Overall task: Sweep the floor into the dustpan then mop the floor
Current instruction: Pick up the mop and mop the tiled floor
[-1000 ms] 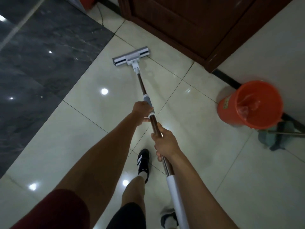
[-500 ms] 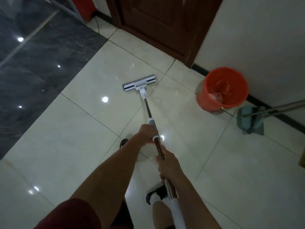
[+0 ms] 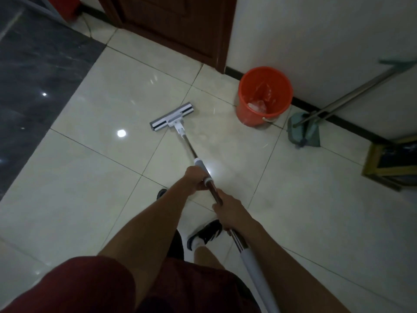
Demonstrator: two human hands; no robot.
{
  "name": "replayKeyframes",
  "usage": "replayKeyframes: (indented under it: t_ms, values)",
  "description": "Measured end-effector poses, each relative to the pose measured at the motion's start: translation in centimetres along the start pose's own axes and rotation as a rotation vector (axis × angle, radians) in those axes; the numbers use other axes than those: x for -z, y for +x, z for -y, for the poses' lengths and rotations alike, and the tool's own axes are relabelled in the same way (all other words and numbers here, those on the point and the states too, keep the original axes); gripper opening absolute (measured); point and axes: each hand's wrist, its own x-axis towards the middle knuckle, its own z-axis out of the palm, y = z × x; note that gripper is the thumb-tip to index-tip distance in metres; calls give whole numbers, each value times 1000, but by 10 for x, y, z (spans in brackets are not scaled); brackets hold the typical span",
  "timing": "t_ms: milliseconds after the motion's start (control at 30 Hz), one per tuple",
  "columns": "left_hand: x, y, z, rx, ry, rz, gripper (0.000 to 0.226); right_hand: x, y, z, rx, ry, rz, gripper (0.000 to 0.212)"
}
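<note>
Head view shows your left hand (image 3: 195, 180) curled round the mop pole (image 3: 189, 145) at its grey collar, and your right hand (image 3: 230, 213) gripping the pole lower in the frame. From there the pole runs up to the mop head (image 3: 172, 120), flat on the pale floor (image 3: 94, 168) at centre. An orange bucket (image 3: 264, 96) stands upper right, with a dustpan (image 3: 303, 129) just beside it against the wall (image 3: 316, 41).

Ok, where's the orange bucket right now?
In the head view, the orange bucket stands upper right against the white wall, between the dark door and the green dustpan.
</note>
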Motion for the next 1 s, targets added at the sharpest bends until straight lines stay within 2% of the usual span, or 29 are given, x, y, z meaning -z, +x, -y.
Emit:
replayKeyframes:
  t_ms: [100,200,300,400,500,567,667,767,867,1000]
  values:
    - [-4,5,-12,50,7,26,4,16,2,8,-15,-51,34,50]
    - [-7,10,-25,49,52,60,3,46,4,20,-82,-91,168,48]
    - [-10,15,-37,6,60,100,20,80,15,41,-205,-197,248,45]
    - [-14,19,-59,-41,65,152,26,107,26,64,-239,-362,134,36]
    - [-18,17,-86,-115,125,177,28,127,33,80,-256,-403,6,28]
    - [-23,24,-98,-223,294,217,41,139,35,85,-262,-448,-74,27]
    - [-34,48,-110,-459,848,204,61,159,35,88,-210,-536,-188,25]
    - [-51,47,-133,-616,1134,112,62,185,36,84,-142,-631,-273,21]
    - [-69,41,-157,-748,1316,16,51,216,38,82,-106,-716,-290,22]
    - [-99,34,-184,-777,1345,-73,42,263,43,86,-59,-808,-292,23]
